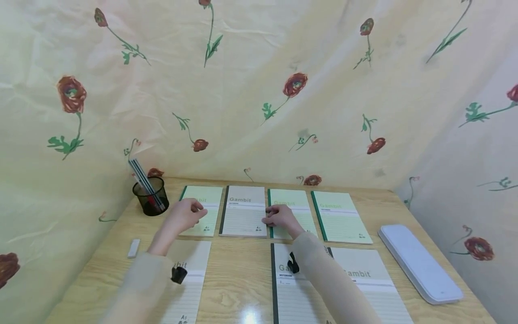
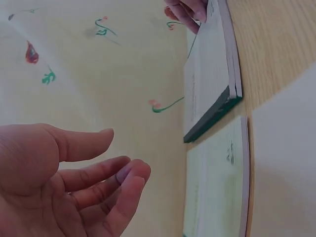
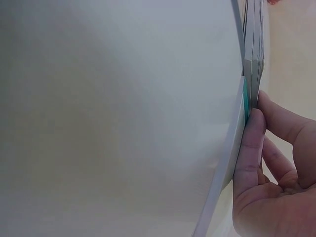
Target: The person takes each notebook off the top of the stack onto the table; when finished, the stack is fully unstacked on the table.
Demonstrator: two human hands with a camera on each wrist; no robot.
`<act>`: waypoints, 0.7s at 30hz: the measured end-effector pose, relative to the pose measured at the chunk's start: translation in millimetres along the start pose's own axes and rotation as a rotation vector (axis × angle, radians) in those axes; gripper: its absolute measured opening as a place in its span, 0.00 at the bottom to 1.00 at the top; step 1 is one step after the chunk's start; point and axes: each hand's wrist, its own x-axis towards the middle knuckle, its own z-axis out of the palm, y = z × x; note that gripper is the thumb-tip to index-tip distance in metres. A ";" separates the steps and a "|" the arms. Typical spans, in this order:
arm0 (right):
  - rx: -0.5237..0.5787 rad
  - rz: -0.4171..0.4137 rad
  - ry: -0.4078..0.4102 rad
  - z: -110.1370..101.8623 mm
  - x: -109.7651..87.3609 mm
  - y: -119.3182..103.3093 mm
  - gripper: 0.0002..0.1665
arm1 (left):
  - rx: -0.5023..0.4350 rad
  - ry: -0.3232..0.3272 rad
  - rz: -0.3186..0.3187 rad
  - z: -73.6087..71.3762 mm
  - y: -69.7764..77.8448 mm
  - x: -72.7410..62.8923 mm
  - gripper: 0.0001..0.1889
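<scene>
A white notebook with a dark spine (image 1: pixel 244 218) lies in the back row; in the left wrist view a green-spined notebook (image 2: pixel 217 117) shows directly beneath it. My right hand (image 1: pixel 282 218) pinches the white notebook's right edge between thumb and index finger, as the right wrist view shows at its stacked pages (image 3: pixel 253 74). My left hand (image 1: pixel 187 216) hovers over the leftmost green notebook (image 1: pixel 208 219), fingers loosely bent and apart from the thumb, holding nothing. Two more green notebooks (image 1: pixel 297 211) (image 1: pixel 344 220) lie to the right, the nearer one partly behind my right hand.
Larger-looking white notebooks (image 1: pixel 194 288) (image 1: pixel 283 292) (image 1: pixel 370 279) lie in the front row, partly under my forearms. A black mesh pen cup (image 1: pixel 155 202) stands back left, with a white eraser-like block (image 1: pixel 133 248) before it. A long white case (image 1: pixel 421 263) lies at right.
</scene>
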 end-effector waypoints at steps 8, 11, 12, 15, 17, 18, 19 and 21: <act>-0.021 0.015 0.014 2.7 1.6 -0.5 0.25 | -0.231 0.010 -0.060 35.4 -8.1 38.2 0.13; -0.016 0.005 0.007 2.6 0.5 -0.7 0.25 | -0.288 0.044 -0.084 49.1 -11.6 47.8 0.13; -0.015 0.001 0.007 2.4 0.1 -0.9 0.25 | -0.299 0.052 -0.086 53.0 -12.2 50.5 0.13; -0.014 0.001 0.008 1.5 -0.7 -1.2 0.25 | -0.291 0.077 -0.092 62.8 -11.9 58.1 0.13; -0.017 0.010 0.013 1.1 -0.5 -1.4 0.25 | -0.261 0.090 -0.098 67.8 -10.3 62.2 0.14; -0.017 0.014 0.014 1.0 -0.4 -1.5 0.26 | -0.247 0.094 -0.102 69.7 -9.4 63.9 0.14; -0.019 0.015 0.014 0.9 -0.6 -1.4 0.26 | -0.234 0.098 -0.109 71.9 -8.6 65.7 0.14; -0.017 0.013 0.012 1.1 -1.0 -1.5 0.26 | -0.205 0.097 -0.113 75.7 -7.7 68.4 0.15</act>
